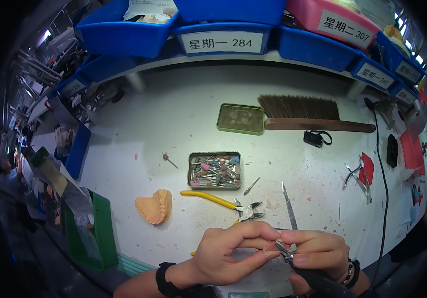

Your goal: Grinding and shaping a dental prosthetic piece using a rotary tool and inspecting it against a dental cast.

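Note:
Close to the table's front edge, my left hand (219, 254) pinches a small pinkish dental piece (269, 246), mostly hidden by the fingers. My right hand (322, 244) is wrapped round a dark rotary handpiece (318, 282); its metal tip meets the piece between both hands. Just beyond my hands lie yellow-handled cutting pliers (212, 198), partly covered by my left hand, and a slim metal blade-like tool (289, 204). An orange-tan plaster dental model (153, 206) rests to the left. A loose metal bur (251, 186) lies beyond the pliers.
An open tin (215, 187) holds several burs, with its lid (240, 119) behind. A brown brush (318, 124), a black strapped object (314, 138) and small pliers (361, 174) lie right. A black cable (380, 169) crosses the right side. Blue bins (228, 25) line a shelf; a green bin (103, 231) stands left.

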`<state>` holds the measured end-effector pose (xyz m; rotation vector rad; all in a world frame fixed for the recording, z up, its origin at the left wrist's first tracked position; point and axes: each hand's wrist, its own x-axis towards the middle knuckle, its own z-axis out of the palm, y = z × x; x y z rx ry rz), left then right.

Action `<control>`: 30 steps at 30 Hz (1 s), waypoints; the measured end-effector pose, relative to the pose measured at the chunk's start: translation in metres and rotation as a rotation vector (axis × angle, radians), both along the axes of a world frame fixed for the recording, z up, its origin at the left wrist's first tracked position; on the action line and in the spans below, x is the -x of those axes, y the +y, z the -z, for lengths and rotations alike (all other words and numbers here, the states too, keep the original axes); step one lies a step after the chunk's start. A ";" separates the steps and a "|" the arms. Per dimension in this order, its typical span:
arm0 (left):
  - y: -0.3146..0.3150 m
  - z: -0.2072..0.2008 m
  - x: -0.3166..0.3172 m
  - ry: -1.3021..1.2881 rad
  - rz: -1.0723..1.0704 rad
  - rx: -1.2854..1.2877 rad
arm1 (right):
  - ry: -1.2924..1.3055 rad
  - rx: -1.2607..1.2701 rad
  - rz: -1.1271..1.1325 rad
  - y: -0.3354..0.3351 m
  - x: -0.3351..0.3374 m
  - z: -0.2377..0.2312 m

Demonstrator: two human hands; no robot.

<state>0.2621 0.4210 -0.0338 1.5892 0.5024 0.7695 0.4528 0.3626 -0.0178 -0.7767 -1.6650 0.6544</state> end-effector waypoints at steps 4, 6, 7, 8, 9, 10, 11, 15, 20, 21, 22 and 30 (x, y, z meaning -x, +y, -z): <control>-0.004 0.003 -0.004 -0.048 -0.082 0.055 | -0.052 -0.027 -0.002 0.001 -0.002 -0.004; -0.004 0.004 -0.004 -0.044 -0.098 0.008 | -0.054 -0.020 0.001 0.000 -0.002 -0.006; -0.003 0.002 -0.004 -0.044 -0.098 0.008 | -0.055 -0.012 0.002 0.000 -0.002 -0.006; -0.001 -0.001 -0.004 0.000 -0.095 -0.059 | -0.055 -0.011 0.002 -0.003 -0.002 -0.003; 0.000 -0.004 -0.003 0.045 -0.093 -0.125 | -0.079 0.022 0.030 -0.007 -0.001 0.001; 0.000 -0.004 -0.003 0.045 -0.093 -0.124 | -0.102 0.055 0.058 -0.009 -0.002 0.004; -0.001 -0.005 -0.003 0.065 -0.107 -0.183 | -0.102 0.055 0.059 -0.008 -0.003 0.002; -0.004 -0.003 -0.005 0.089 -0.199 -0.272 | -0.158 -0.020 -0.036 -0.002 -0.007 -0.008; -0.005 -0.002 -0.005 0.090 -0.248 -0.287 | -0.114 -0.081 -0.062 0.001 -0.007 -0.008; -0.005 -0.003 -0.005 0.106 -0.250 -0.325 | -0.111 -0.075 -0.083 0.001 -0.007 -0.008; -0.004 -0.003 -0.005 0.104 -0.251 -0.324 | -0.108 -0.070 -0.104 0.001 -0.008 -0.007; -0.002 -0.005 -0.005 0.072 -0.262 -0.385 | -0.146 -0.126 -0.015 0.002 -0.003 -0.007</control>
